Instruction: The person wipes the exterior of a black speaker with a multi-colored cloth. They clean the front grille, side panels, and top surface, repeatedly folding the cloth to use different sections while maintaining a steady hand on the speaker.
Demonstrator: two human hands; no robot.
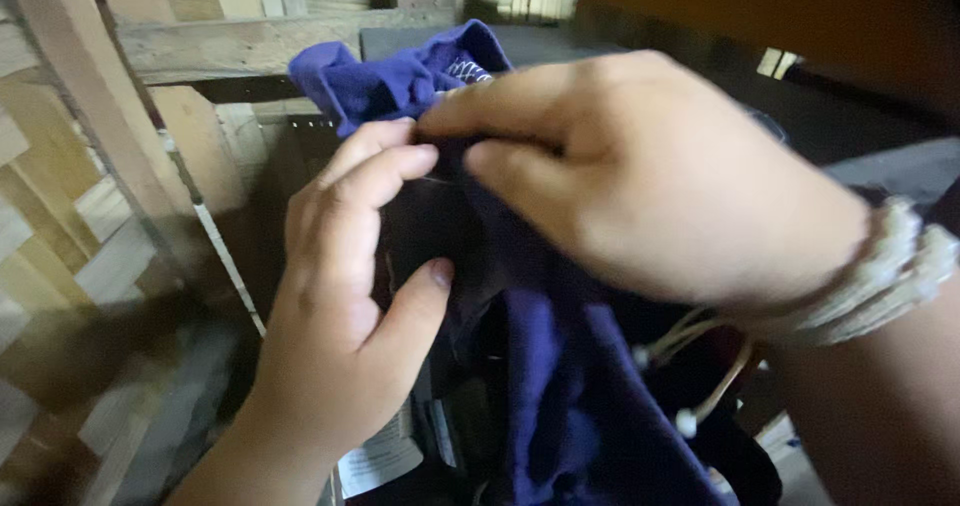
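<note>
Both hands pinch a dark blue cotton garment [560,366]: right hand [650,176] fingers clamped at its top, left hand [350,296] beside. Its long axis runs twelve to six o'clock. Wooden plank wall [110,166] behind.

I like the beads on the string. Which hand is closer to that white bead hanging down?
Right. The bead hangs just under the right hand, by its wrist. The left hand is further off, across the blue cloth.
</note>
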